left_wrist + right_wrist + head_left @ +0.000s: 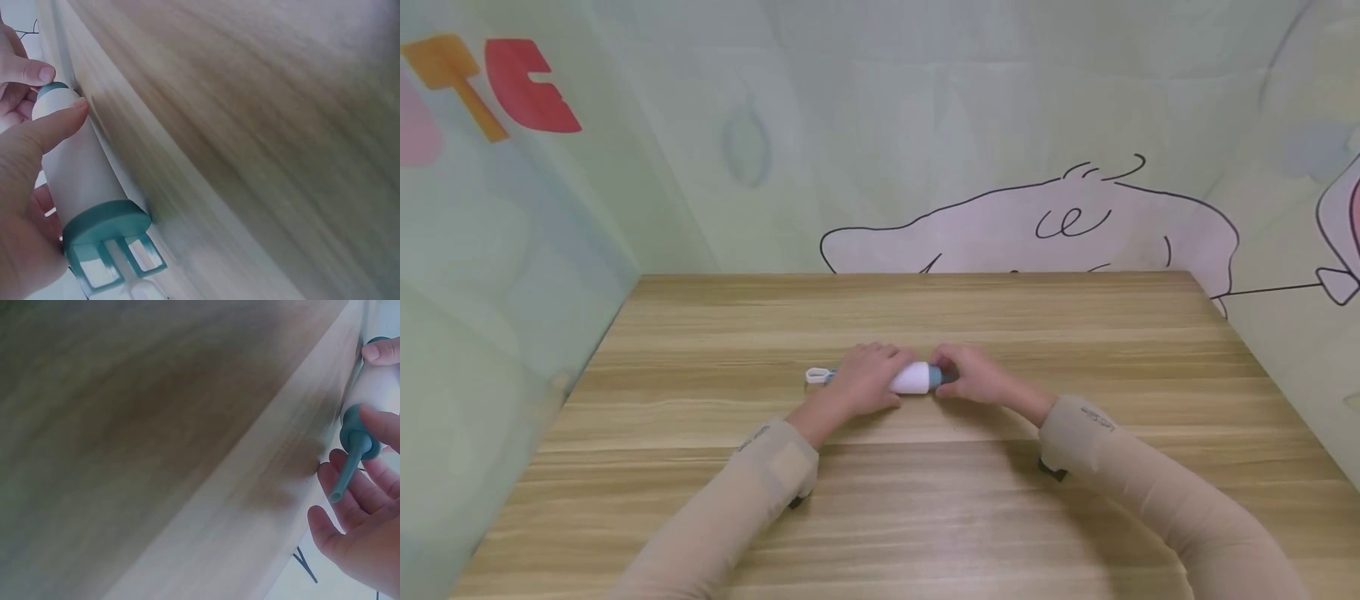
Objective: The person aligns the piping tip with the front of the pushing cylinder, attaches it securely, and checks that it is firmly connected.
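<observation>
A dessert decorating syringe lies sideways low over the tabletop, its white barrel [912,378] partly covered by my left hand [867,382]. That hand grips the barrel from above, thumb along the near side. My right hand [976,375] pinches the teal collar [354,419] at the other end between thumb and fingers. From this collar a thin teal nozzle [348,469] sticks out past the fingers. In the left wrist view, a teal end cap [106,219] with two finger loops closes the opposite end. The white plunger ring [817,376] points left.
A wood-grain table [925,500] spreads beneath both arms. Its far edge meets a pale printed backdrop [925,125] with a cartoon drawing. More printed cloth hangs along the left and right sides.
</observation>
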